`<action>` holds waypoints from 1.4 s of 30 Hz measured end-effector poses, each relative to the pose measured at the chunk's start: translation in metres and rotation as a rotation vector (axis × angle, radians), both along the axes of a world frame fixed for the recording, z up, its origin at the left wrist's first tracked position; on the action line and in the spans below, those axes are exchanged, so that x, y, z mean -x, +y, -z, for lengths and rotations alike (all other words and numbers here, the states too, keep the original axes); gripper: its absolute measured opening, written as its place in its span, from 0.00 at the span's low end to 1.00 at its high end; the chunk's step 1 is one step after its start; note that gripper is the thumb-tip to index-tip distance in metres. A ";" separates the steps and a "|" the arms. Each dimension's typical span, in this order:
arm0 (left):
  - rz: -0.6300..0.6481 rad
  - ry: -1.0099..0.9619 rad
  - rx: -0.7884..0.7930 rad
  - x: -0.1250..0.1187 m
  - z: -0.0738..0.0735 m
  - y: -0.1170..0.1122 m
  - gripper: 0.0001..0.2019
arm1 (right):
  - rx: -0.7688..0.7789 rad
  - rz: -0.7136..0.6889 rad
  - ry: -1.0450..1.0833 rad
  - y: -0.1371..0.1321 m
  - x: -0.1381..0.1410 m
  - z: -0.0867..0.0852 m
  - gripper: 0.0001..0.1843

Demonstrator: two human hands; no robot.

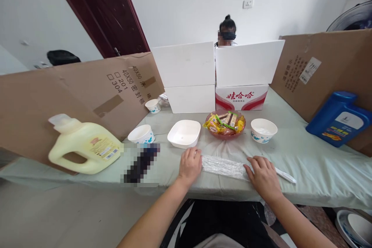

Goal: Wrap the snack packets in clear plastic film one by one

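Note:
A flattened strip of crinkled clear plastic film (223, 165) lies across the front of the table between my two hands. My left hand (190, 166) is closed over the strip's left end, fingers bent down onto it. Near its right end my right hand (265, 178) grips the strip, thumb toward the middle and fingers curved over the top. A narrow white length (286, 176) sticks out past my right hand; whether it joins the film is hidden. Just beyond my left hand sits a white square bowl (184, 133).
Behind the strip stand a pink bowl (225, 135) of wrapped snacks and paper bowls (264, 130) (141, 133). A yellow jug (87, 147) is left, a blue bottle (340, 118) right. White boxes (190, 99) and cardboard panels (116, 89) enclose the table; a person (227, 33) is behind.

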State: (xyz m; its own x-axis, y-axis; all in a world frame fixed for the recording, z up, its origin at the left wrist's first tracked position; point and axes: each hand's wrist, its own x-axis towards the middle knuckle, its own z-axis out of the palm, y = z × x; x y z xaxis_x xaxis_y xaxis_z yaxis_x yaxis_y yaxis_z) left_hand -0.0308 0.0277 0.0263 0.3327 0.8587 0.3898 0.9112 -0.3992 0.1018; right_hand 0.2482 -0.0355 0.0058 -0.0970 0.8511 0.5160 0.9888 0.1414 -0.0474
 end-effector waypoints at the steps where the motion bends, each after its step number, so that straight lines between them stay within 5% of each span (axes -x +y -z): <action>1: 0.102 -0.002 -0.005 -0.007 0.001 -0.007 0.16 | -0.014 -0.089 -0.015 0.001 0.007 0.000 0.19; 5: 0.414 0.096 0.196 -0.026 0.012 -0.026 0.32 | 0.128 -0.452 -0.124 0.004 0.032 0.013 0.36; 10: 0.152 0.127 0.342 -0.008 0.025 -0.023 0.37 | 0.232 -0.352 -0.119 -0.006 0.017 0.033 0.46; 16: 0.001 0.023 0.157 -0.012 0.021 -0.039 0.24 | 0.062 -0.301 -0.114 -0.046 -0.024 0.040 0.33; 21: 0.338 -0.048 0.189 -0.045 0.013 -0.059 0.24 | 0.056 -0.367 0.014 -0.081 -0.031 0.022 0.19; 29: 0.567 -0.039 0.223 -0.043 0.020 -0.055 0.28 | 0.206 -0.533 0.154 -0.103 -0.026 -0.026 0.13; 33: 0.699 -0.060 0.277 -0.040 0.021 -0.058 0.30 | 0.320 -0.598 0.392 -0.075 -0.011 -0.051 0.14; 36: 0.717 -0.089 0.318 -0.038 0.019 -0.056 0.30 | 0.435 -0.486 0.590 -0.030 0.006 -0.061 0.13; 42: 0.625 -0.341 0.534 -0.034 0.016 -0.046 0.47 | 0.537 -0.202 0.550 0.065 0.047 -0.044 0.14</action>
